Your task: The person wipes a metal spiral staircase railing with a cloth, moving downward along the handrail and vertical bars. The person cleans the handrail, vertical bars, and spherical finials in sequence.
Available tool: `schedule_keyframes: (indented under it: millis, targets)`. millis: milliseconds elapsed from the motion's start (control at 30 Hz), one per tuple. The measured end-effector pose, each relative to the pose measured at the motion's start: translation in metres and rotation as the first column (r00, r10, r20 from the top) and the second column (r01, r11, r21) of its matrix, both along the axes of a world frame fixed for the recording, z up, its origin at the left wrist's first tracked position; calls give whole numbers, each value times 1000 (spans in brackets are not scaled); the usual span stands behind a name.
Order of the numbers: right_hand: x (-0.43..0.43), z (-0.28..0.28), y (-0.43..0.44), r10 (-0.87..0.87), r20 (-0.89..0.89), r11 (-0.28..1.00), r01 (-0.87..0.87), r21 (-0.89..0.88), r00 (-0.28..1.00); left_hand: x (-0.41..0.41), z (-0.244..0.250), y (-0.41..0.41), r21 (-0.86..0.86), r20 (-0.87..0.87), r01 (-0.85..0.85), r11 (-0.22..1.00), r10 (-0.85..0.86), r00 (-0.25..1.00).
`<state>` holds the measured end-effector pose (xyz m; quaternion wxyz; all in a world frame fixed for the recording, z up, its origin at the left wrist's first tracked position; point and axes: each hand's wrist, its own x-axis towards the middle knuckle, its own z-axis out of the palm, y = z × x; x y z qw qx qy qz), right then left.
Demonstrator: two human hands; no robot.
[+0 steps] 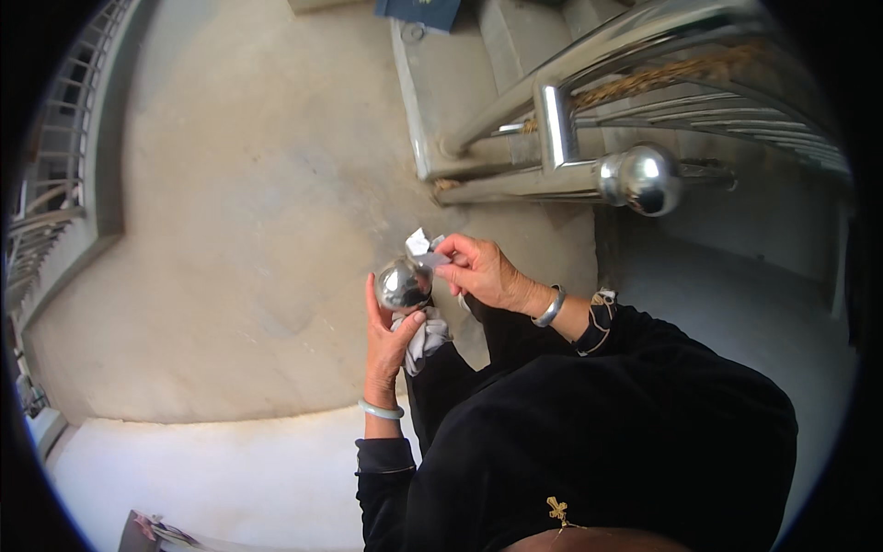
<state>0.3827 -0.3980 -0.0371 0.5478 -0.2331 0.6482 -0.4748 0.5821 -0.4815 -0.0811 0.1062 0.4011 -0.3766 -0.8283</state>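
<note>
A shiny metal ball, like the newel ball on the railing, rests in my left hand, the thumb and fingers around its lower side. Bunched below the ball, against the left thumb, is a pale grey cloth. My right hand pinches a small crumpled piece of white and silvery material, perhaps paper or foil, at the upper right of the ball. Whether that piece touches the ball is unclear.
A stainless steel stair railing with a large ball finial stands at the upper right, wound with straw-coloured rope. Concrete steps lie behind it, with a dark blue item on them. A barred railing runs along the far left.
</note>
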Motion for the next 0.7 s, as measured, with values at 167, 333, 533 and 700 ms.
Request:
schedule_keyframes:
  millis: [167, 333, 533, 700]
  targets:
    - [-9, 67, -4, -30, -78, 965, 8, -263, 996, -21, 57, -19, -176, -245, -73, 982, 28, 969]
    - [-24, 140, 10, -156, -166, 905, 74, -418, 974, -54, 155, -36, -416, -348, -73, 906, -85, 933]
    - [-56, 230, 47, -369, -467, 814, 37, -580, 804, -86, 259, -62, -608, -377, -26, 793, -260, 889]
    - [-94, 245, 99, -539, -364, 758, 249, -603, 760, -171, 376, -87, -753, -317, 89, 652, -478, 819]
